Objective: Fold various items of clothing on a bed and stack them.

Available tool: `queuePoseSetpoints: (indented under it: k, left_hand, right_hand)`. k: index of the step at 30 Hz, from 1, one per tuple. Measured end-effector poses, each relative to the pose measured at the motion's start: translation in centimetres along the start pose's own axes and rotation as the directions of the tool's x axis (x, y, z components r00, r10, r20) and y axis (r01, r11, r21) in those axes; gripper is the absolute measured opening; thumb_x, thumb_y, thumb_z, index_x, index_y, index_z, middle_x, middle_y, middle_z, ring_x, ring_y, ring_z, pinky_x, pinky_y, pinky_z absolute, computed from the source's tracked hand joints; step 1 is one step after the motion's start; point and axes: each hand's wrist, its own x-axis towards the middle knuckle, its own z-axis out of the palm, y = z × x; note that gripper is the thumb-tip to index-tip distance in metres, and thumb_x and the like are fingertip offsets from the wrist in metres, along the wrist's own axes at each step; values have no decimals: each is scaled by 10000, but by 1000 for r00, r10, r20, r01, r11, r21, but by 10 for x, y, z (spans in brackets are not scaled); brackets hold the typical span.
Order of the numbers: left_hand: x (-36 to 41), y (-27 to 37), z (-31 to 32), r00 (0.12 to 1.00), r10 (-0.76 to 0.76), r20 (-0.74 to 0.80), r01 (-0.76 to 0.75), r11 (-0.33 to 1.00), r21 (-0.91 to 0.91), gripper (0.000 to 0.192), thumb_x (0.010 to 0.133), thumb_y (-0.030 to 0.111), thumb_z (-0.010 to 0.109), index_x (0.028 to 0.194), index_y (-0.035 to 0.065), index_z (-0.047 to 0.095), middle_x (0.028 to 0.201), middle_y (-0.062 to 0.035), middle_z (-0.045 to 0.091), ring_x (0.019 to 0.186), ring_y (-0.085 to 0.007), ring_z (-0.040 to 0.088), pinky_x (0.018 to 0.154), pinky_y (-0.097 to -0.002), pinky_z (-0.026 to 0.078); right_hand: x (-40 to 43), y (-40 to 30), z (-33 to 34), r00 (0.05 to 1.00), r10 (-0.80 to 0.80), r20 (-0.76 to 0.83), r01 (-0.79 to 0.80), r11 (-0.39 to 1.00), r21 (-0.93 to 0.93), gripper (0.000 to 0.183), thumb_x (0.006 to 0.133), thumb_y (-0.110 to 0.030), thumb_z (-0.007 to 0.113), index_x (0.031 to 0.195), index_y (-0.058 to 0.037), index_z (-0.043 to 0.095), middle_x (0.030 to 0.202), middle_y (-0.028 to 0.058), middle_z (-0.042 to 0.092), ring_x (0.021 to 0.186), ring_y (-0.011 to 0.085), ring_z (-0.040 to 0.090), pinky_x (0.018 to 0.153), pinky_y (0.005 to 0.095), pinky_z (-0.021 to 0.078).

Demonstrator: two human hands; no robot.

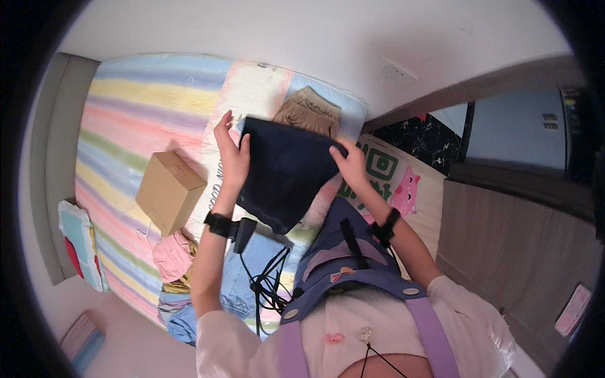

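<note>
A dark navy garment [288,170], apparently folded, is spread between my hands above the striped bed cover. At its upper left corner is my left hand [232,153], the thumb on the cloth and the fingers raised and spread. My right hand [350,163] pinches the upper right corner, thumb on top. Brown shorts [309,113] with a gathered waist lie just beyond the navy cloth. Folded light blue denim [236,279] rests on the bed nearer to me, partly under a tangle of black cable that hangs from my left wrist strap.
A closed cardboard box [170,193] stands on the striped bed cover [142,123] at the left. Below it lie a white hanger [147,232], a pink garment [172,257] and crumpled blue clothing [182,323]. A wall borders the far side; a wooden cabinet [501,241] stands at the right.
</note>
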Motion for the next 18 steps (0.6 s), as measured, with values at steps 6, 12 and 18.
queuePoseSetpoints:
  k: [6,12,18]
  left_hand:
    - [-102,-163,60,804,-581,-124,594,775,216,658,675,107,650,1235,14,316,1158,-256,371,1084,-393,350,933,-409,307]
    - [-153,-143,75,638,-765,-87,755,599,267,452,664,107,659,1070,108,460,1015,-183,418,1002,-342,401,865,-399,357]
    - [-168,-149,85,692,-643,-328,714,546,437,631,610,160,737,1117,113,363,977,-191,449,937,-361,438,837,-394,379]
  right_hand:
    - [90,92,35,979,-62,-192,-1,950,-311,285,764,-107,581,1005,10,483,959,153,505,948,331,467,823,398,371]
    - [120,72,68,915,67,397,3,985,-174,258,777,-54,554,1029,-63,503,910,100,515,832,199,505,732,307,411]
    - [120,90,127,713,106,694,-192,980,48,570,779,-47,572,1279,-143,316,927,52,502,792,132,498,717,260,414]
